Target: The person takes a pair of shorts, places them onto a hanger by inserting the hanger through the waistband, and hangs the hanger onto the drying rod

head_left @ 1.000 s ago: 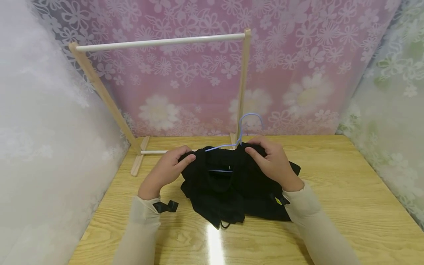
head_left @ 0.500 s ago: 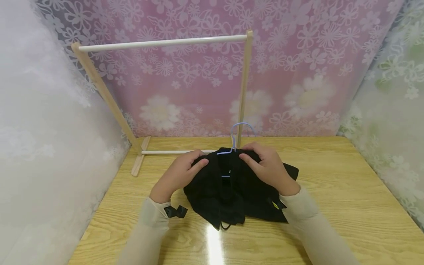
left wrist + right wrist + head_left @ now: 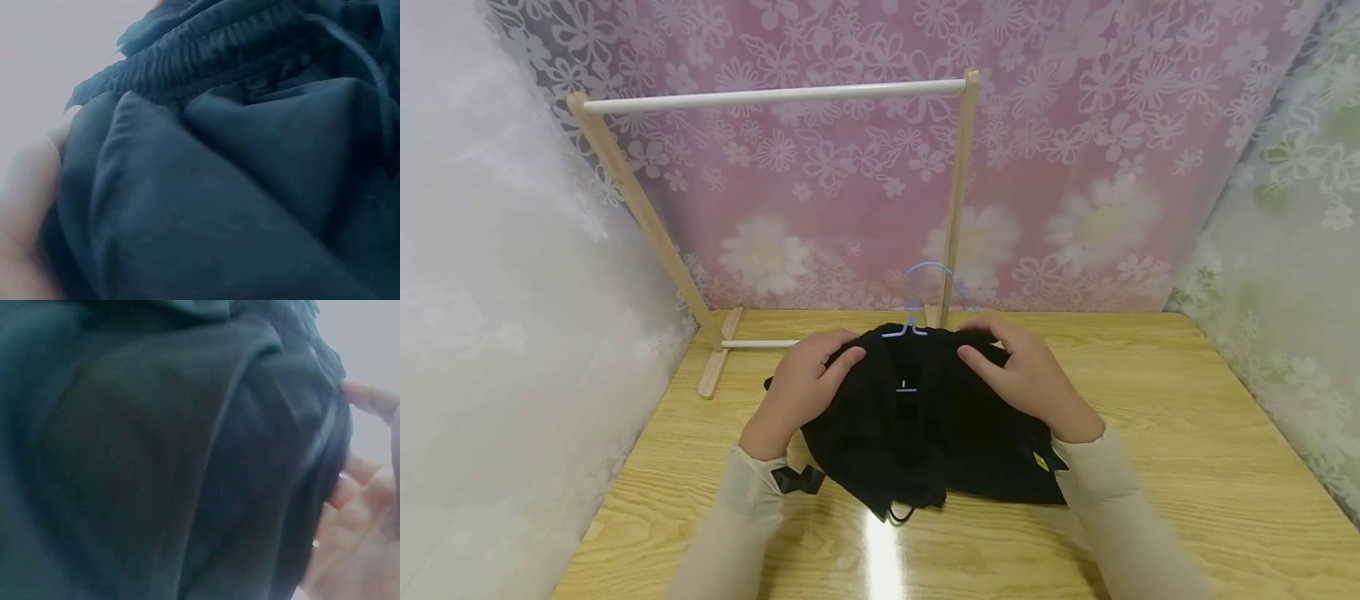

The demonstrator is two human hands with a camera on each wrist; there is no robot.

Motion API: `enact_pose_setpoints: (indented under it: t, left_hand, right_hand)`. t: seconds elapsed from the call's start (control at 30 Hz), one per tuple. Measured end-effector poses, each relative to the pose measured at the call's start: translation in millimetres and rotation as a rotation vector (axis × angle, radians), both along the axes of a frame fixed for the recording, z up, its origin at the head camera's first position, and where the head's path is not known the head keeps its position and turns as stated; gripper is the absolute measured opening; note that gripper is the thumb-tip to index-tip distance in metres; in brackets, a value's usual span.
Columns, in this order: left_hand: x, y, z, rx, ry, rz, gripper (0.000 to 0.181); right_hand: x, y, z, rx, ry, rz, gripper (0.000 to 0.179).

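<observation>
While the left hand (image 3: 805,383) and right hand (image 3: 1030,377) grip the black garment (image 3: 865,442) by its upper edge over the surface (image 3: 1180,400), the blue hanger (image 3: 909,330) has shifted its hook (image 3: 928,264) from beside the right hand to between them. It seems better centred now.

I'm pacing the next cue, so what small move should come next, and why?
Probably move the right hand to the blue hook and take hold of it. The hook stands free above the black cloth, not yet on the white bar, while the right hand and the left hand grip the cloth on either side.
</observation>
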State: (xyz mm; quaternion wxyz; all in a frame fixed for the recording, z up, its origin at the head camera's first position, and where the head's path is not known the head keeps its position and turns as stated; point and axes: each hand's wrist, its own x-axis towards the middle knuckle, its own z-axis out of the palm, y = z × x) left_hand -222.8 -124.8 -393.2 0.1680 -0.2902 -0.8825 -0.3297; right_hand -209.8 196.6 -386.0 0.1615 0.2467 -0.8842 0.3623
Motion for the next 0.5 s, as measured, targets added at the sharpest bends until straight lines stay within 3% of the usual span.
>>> enact_pose_setpoints:
  t: [0.17, 0.37, 0.5]
  left_hand:
    - [-0.7, -7.3, 5.2, 0.07, 0.026, 0.034, 0.027]
    - [-1.1, -6.6, 2.6, 0.058, 0.028, 0.005, 0.026]
    - [0.8, -1.4, 1.9, 0.03, 0.002, -0.029, 0.028]
  right_hand:
    - [-2.0, 10.4, 4.0, 0.005, 0.027, -0.006, 0.016]
    - [-5.1, 4.2, -0.3, 0.025, 0.115, 0.078, 0.01]
    - [-4.0, -1.3, -3.3, 0.009, 0.124, 0.113, 0.011]
